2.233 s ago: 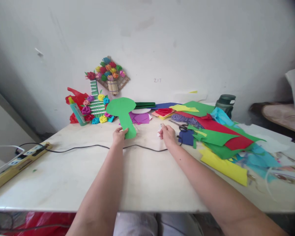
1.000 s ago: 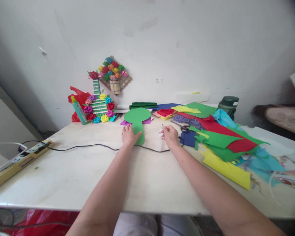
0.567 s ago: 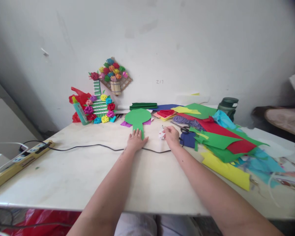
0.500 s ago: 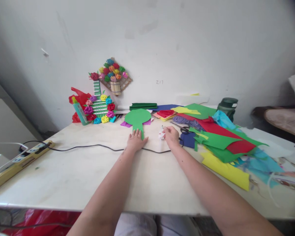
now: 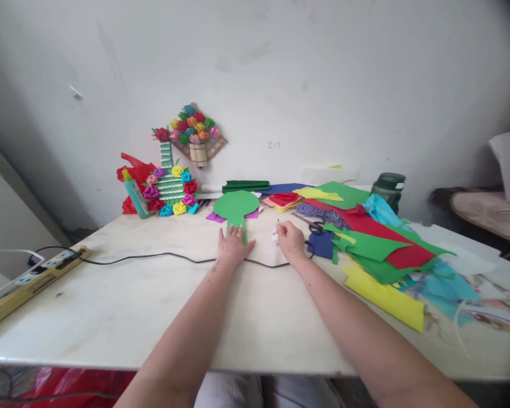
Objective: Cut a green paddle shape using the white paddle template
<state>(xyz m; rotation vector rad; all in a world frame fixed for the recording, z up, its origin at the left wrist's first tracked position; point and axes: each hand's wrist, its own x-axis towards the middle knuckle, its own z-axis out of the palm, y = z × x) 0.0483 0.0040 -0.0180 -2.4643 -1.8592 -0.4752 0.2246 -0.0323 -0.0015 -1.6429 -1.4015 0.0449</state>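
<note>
My left hand [image 5: 233,245] lies flat with spread fingers on the lower stem of a green paper cutout [image 5: 236,205], which has a rounded top. Purple paper pieces [image 5: 216,217] stick out from beneath it on both sides. To the right, my right hand [image 5: 291,240] is closed round a small white tool with red marks [image 5: 275,237], which looks like a glue gun; the fingers hide much of it. A black cord [image 5: 153,255] runs across the table below both hands and curls beside the right wrist. Scissors [image 5: 317,226] and a dark blue paper piece [image 5: 321,245] lie right of that hand.
Coloured paper sheets [image 5: 386,249] and purple yarn [image 5: 323,214] are heaped on the right, before a dark green bottle [image 5: 389,190]. At the back left stand a flower-covered guitar shape [image 5: 170,187] and a glue bottle [image 5: 136,195]. A power strip [image 5: 34,280] lies at the left edge.
My right hand has turned slightly, with its fingers still closed by the white tool. My left hand stays on the green stem. The whole view has shifted a little.
</note>
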